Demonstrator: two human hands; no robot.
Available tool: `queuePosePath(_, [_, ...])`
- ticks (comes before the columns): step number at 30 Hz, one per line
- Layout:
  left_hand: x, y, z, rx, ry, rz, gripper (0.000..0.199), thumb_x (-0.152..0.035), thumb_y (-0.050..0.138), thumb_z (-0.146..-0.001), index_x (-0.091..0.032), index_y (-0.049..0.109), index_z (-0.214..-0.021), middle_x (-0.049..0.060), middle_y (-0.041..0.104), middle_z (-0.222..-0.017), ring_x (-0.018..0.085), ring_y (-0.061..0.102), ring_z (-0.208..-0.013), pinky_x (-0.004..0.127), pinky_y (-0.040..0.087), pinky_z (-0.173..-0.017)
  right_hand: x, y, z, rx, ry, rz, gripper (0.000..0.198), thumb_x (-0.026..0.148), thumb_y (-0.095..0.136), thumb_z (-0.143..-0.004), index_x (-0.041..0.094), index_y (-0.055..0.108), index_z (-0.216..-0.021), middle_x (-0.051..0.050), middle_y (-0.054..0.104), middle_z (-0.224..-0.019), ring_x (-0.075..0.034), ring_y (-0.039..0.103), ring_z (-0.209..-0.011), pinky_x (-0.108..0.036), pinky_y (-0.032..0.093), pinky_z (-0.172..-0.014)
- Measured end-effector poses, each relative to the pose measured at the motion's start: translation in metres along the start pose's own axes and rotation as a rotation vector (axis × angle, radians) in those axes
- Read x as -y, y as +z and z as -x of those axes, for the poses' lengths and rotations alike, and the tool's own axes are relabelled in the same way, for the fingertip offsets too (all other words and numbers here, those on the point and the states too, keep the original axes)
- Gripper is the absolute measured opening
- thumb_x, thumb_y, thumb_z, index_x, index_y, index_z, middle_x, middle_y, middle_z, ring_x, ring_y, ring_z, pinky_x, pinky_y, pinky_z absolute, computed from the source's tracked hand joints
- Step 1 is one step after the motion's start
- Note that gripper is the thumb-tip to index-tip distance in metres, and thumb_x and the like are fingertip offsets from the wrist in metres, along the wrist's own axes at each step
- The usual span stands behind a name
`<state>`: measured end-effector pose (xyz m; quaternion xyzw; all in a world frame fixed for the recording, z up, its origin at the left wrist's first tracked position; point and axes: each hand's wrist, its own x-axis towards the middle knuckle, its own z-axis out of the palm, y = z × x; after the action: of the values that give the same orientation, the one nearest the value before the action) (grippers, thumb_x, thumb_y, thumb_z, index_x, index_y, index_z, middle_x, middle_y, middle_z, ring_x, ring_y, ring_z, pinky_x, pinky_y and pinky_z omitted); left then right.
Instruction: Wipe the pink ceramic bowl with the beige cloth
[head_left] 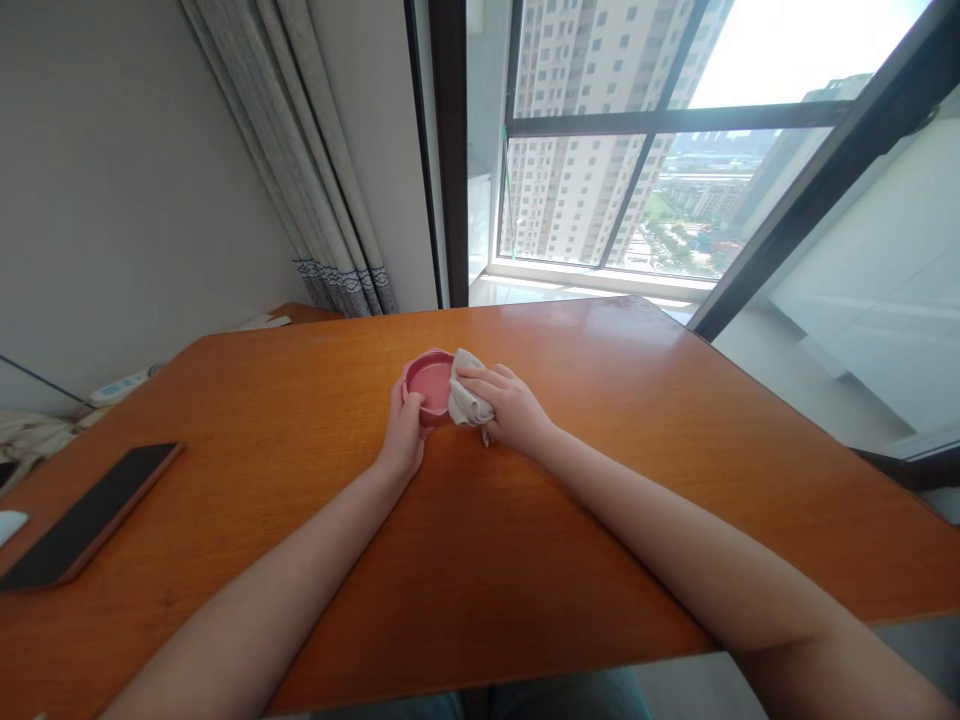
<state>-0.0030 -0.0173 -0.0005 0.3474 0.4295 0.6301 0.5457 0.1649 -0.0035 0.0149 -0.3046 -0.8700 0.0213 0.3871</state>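
Observation:
A small round pink dish (431, 383) with a wavy rim is tilted up, its inside facing me, above the middle of the wooden table. My left hand (406, 428) grips its left and lower edge, thumb over the rim. A crumpled whitish cloth (468, 392) covers the dish's right edge. My right hand (515, 405) is closed on that cloth and presses it against the dish. The fingers behind the dish and under the cloth are hidden.
The wooden table (570, 540) stretches out around my arms. A dark flat pad (94, 515) lies at the left, beside a partly seen white object (10, 524). Behind the table are a grey curtain (300, 150) and a large window (600, 190).

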Motion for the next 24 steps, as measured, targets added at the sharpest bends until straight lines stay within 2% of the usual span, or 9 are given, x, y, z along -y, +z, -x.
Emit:
queuePosePath(2, [0.001,-0.001,-0.001,-0.017,-0.017,0.005,0.037,-0.021,0.052,-0.067,-0.024,0.047,-0.104,-0.003,0.055,-0.080,0.009,0.051,-0.061,0.020,0.044,-0.053,0.006,0.003,0.000,0.033,-0.011,-0.021,0.044,0.009,0.052,-0.066,0.017,0.061,-0.108,-0.008,0.062,-0.118,-0.023,0.055,-0.097,-0.038,0.043,-0.090])
queuePosePath(5, [0.005,-0.003,-0.003,-0.025,0.029,0.000,0.036,-0.019,0.053,-0.067,-0.024,0.046,-0.102,-0.005,0.051,-0.073,0.007,0.045,-0.054,0.018,0.040,-0.051,0.013,0.007,-0.001,0.054,-0.007,-0.052,0.038,0.010,0.052,-0.067,0.016,0.061,-0.103,-0.010,0.064,-0.109,-0.022,0.055,-0.097,-0.036,0.043,-0.090])
queuePosePath(8, [0.007,-0.004,-0.004,-0.021,0.063,0.001,0.038,-0.018,0.054,-0.067,-0.023,0.047,-0.104,-0.004,0.054,-0.076,0.007,0.049,-0.056,0.020,0.043,-0.055,0.017,0.010,0.000,0.063,-0.003,-0.047,0.037,0.010,0.051,-0.068,0.015,0.060,-0.104,-0.010,0.062,-0.109,-0.022,0.053,-0.099,-0.036,0.042,-0.093])
queuePosePath(13, [0.004,0.000,-0.001,-0.026,0.071,0.032,0.047,-0.015,0.058,-0.066,-0.024,0.044,-0.110,-0.004,0.056,-0.077,0.010,0.053,-0.062,0.022,0.045,-0.059,0.023,0.015,0.002,0.116,0.052,0.024,0.046,0.013,0.052,-0.074,0.016,0.055,-0.120,-0.010,0.055,-0.120,-0.025,0.044,-0.107,-0.039,0.039,-0.095])
queuePosePath(17, [0.004,0.002,0.001,-0.031,0.093,0.080,0.050,-0.015,0.060,-0.066,-0.024,0.044,-0.112,-0.001,0.059,-0.089,0.012,0.057,-0.074,0.023,0.046,-0.068,0.031,0.018,0.003,0.166,0.093,0.101,0.050,0.016,0.052,-0.077,0.015,0.051,-0.127,-0.011,0.052,-0.124,-0.027,0.042,-0.100,-0.042,0.040,-0.090])
queuePosePath(21, [0.007,0.002,0.001,-0.063,0.123,0.111,0.043,-0.015,0.060,-0.067,-0.023,0.045,-0.107,-0.002,0.055,-0.087,0.010,0.054,-0.073,0.021,0.045,-0.068,0.034,0.019,0.005,0.163,0.081,0.088,0.053,0.014,0.052,-0.076,0.013,0.048,-0.128,-0.012,0.050,-0.124,-0.026,0.041,-0.100,-0.041,0.040,-0.091])
queuePosePath(24, [0.008,0.003,0.002,-0.061,0.119,0.130,0.041,-0.016,0.061,-0.067,-0.022,0.046,-0.104,-0.003,0.053,-0.085,0.009,0.052,-0.072,0.020,0.044,-0.068,0.032,0.020,0.005,0.152,0.054,0.073,0.048,0.015,0.053,-0.077,0.013,0.049,-0.125,-0.011,0.051,-0.120,-0.025,0.040,-0.100,-0.039,0.039,-0.091])
